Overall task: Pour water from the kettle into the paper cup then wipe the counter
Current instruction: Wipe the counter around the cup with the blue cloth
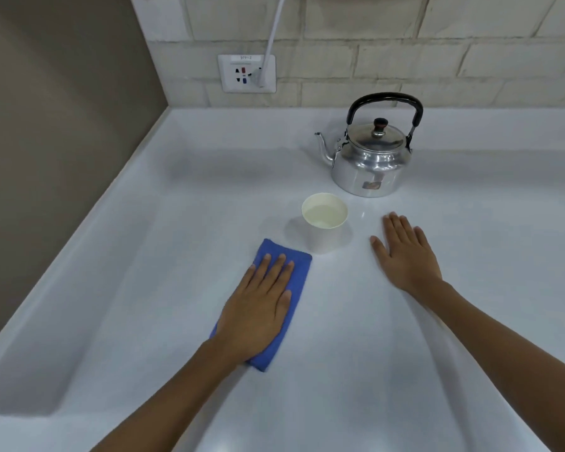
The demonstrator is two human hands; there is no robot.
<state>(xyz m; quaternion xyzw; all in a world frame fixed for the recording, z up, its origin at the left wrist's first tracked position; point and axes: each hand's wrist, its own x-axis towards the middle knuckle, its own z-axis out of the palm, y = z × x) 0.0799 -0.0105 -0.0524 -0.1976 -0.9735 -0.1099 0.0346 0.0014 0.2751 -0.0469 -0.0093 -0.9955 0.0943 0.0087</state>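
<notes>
The left hand [258, 308] lies flat, fingers spread, on the soft blue cloth [299, 265] just before the cup [324, 223]; the right hand [405, 256] rests flat and empty beside the cup. The cup holds water and looks light and tippy, so wiping should skirt it, pressing the limp cloth under the palm; the kettle [369, 158] stands behind.

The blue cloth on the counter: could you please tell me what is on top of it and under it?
The left hand lies flat on the blue cloth, which rests on the white counter. The counter surface beneath the cloth is covered.

Both arms reach forward; left hand [258, 308] lies flat, fingers [274, 272] together, right hand [405, 256] flat, fingers spread, right of centre.
</notes>
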